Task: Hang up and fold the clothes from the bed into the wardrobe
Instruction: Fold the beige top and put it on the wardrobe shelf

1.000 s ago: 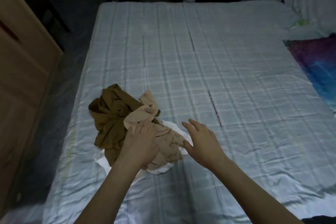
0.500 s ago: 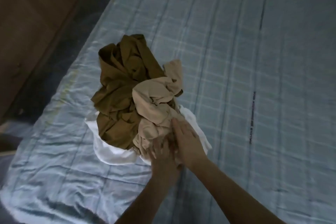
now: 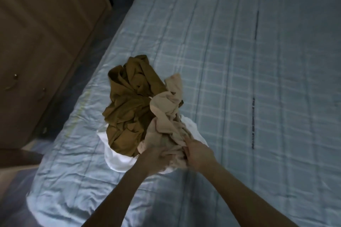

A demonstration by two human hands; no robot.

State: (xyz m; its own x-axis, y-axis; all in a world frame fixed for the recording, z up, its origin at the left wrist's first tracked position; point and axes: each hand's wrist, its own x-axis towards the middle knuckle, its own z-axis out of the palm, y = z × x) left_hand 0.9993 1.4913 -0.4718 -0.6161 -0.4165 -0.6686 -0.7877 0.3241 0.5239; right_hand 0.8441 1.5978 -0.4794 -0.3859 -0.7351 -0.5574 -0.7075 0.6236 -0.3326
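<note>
**Both hands buried in a three-garment heap**

Nearest, two bare forearms reach in from the bottom edge; the left hand (image 3: 156,158) and the right hand (image 3: 198,153) meet at the near end of a pile of clothes, each with fingers curled into the beige garment (image 3: 166,116), gripping its bunched cloth. Three garments can be counted: the beige one on top at the right; an olive-brown garment (image 3: 129,105) crumpled beside it on the left, touching it; a white garment (image 3: 118,158) underneath both, showing only at the near and right edges. The heap sits on the bed (image 3: 239,79), close to its left side, on a pale blue checked sheet that is wrinkled near the pile. Further left, across a narrow strip of dark floor, stands one wooden wardrobe (image 3: 36,42) with its doors closed; two small metal handles (image 3: 15,77) show low on its front.
</note>
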